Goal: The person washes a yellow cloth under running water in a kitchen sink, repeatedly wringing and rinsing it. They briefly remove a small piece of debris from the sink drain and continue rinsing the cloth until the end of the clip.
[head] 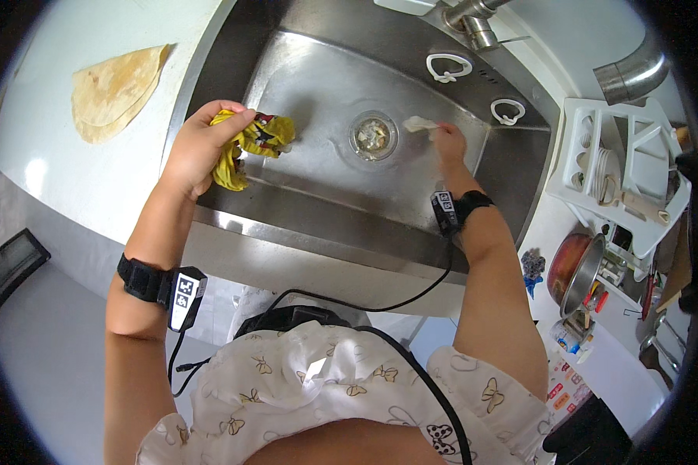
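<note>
My left hand (pixel 203 145) grips a crumpled yellow cloth (pixel 267 136) with a dark and red print, above the left side of the stainless steel sink (pixel 314 75). Over the sink's right part, my right hand (pixel 449 144) pinches a small, limp whitish piece (pixel 419 124); its material is unclear. Between the two hands lies the drain strainer (pixel 373 136), with pale and yellowish scraps in it. The sink floor around it looks wet.
A folded flatbread (pixel 116 93) lies on the white counter at left. The faucet (pixel 480 29) and two white hooks (pixel 449 68) are along the sink's far side. At right stand a white dish rack (pixel 640 157) and a metal pan (pixel 581 276). A black cable (pixel 360 307) hangs from my right wrist.
</note>
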The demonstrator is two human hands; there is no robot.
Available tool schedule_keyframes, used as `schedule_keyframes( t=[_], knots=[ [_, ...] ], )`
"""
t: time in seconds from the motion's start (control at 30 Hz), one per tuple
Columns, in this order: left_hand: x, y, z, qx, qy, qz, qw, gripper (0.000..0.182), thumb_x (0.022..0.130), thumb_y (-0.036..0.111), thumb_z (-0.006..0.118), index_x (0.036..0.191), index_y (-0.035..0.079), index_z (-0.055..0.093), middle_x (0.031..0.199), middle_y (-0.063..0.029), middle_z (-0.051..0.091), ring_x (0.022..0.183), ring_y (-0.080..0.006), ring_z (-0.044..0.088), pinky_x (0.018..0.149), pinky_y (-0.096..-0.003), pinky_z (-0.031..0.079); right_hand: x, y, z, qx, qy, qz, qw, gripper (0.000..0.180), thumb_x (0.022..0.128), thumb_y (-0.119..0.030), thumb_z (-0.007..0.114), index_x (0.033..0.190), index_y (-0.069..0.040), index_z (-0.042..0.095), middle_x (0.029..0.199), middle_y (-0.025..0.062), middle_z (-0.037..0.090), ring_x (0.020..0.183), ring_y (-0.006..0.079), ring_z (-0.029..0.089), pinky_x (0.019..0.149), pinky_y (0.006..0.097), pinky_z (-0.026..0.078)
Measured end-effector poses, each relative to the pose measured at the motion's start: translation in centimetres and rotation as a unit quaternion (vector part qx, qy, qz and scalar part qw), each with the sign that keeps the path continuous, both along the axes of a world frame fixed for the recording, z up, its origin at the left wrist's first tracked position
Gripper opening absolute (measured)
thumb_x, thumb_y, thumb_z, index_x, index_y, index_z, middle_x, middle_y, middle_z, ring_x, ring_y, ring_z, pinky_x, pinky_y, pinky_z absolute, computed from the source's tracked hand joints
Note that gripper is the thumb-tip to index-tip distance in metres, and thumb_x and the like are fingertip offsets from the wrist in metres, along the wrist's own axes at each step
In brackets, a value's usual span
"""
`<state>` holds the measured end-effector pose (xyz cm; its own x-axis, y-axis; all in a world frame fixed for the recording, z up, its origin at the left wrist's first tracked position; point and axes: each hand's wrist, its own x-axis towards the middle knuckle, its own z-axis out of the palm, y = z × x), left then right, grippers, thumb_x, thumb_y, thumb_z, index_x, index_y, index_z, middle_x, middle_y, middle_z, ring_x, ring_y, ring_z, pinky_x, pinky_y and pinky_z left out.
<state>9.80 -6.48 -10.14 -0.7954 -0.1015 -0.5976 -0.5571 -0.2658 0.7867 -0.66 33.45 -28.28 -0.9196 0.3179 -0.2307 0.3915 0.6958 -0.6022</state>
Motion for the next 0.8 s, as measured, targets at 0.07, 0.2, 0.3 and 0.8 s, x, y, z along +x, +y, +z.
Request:
schedule_keyframes(
  t=[0.07, 0.2, 0.3, 0.8],
  knots=[
    [0.0, 0.0, -0.1, -0.018, -0.003, -0.008, 1.0, 0.018, 0.076, 0.02, 0.061, 0.084, 0.006, 0.053, 0.075, -0.0029, 0.054, 0.064, -0.0085, 0.05, 0.056, -0.0201, 0.042, -0.8, 3.7, 0.3, 0.114, 0.018, -0.032, 0.993, 0.022, 0.072, -0.02, 0.056, 0.087, -0.005, 0.061, 0.084, 0.012, 0.06, 0.076, 0.0291, 0.058, 0.066, 0.0351, 0.046],
    [-0.3, 0.4, -0.2, -0.018, -0.006, -0.014, 1.0, 0.017, 0.077, 0.019, 0.061, 0.083, 0.006, 0.053, 0.074, -0.0027, 0.054, 0.063, -0.0084, 0.05, 0.056, -0.0199, 0.042, -1.1, 8.7, 0.5, 0.142, -0.014, -0.235, 0.962, 0.025, 0.074, -0.023, 0.054, 0.087, -0.002, 0.061, 0.098, 0.0195, 0.056, 0.083, 0.033, 0.056, 0.068, 0.0362, 0.047],
    [-0.6, 0.7, 0.2, -0.034, -0.018, -0.015, 0.999, 0.018, 0.076, 0.019, 0.061, 0.084, 0.006, 0.053, 0.075, -0.0029, 0.054, 0.064, -0.0087, 0.05, 0.057, -0.0202, 0.043, -1.4, 7.9, -0.7, 0.209, -0.149, -0.051, 0.965, 0.035, 0.078, -0.021, 0.048, 0.105, 0.0, 0.053, 0.116, 0.0257, 0.042, 0.1, 0.0351, 0.048, 0.08, 0.0379, 0.043],
    [-2.7, 3.8, 2.2, -0.05, -0.023, -0.038, 0.998, 0.019, 0.077, 0.02, 0.061, 0.084, 0.006, 0.052, 0.076, -0.0035, 0.054, 0.066, -0.0094, 0.051, 0.057, -0.0212, 0.043, -4.7, 3.5, 1.4, 0.218, -0.145, 0.115, 0.958, 0.052, 0.075, -0.015, 0.046, 0.125, -0.009, 0.034, 0.131, 0.0116, 0.03, 0.119, 0.0288, 0.03, 0.099, 0.0392, 0.024]
  ],
)
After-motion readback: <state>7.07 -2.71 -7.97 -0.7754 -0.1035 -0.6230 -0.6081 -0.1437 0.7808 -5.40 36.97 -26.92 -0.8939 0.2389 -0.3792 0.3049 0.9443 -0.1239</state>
